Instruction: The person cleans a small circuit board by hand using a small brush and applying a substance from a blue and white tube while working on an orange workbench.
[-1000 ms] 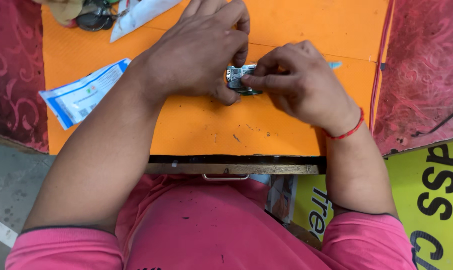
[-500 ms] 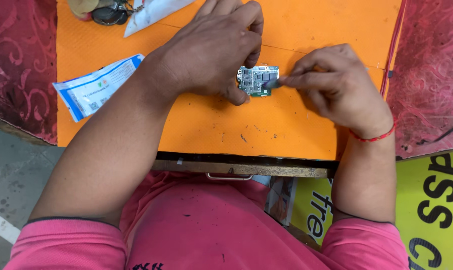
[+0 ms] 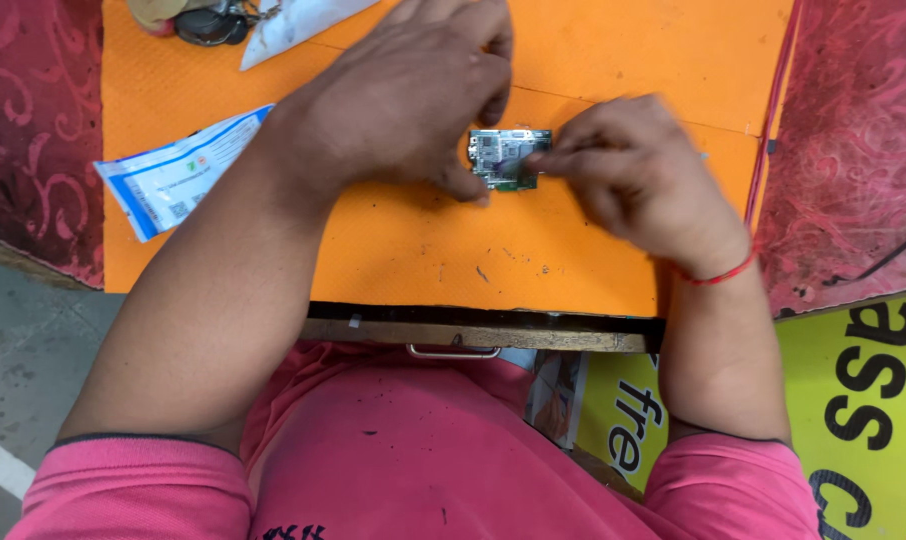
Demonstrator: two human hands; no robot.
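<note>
On the orange mat (image 3: 393,250), a small circuit board (image 3: 508,157) is pinned between both hands. It is gripped at its left edge by the left hand (image 3: 413,95), thumb and fingers closed on it, and pinched at its right edge by the blurred right hand (image 3: 638,180). Further left, a blue-and-white packet (image 3: 178,175) is seen lying flat.

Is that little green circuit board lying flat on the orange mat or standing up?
Lying flat: the circuit board faces up on the orange mat, pinched by the left hand and right hand.
</note>
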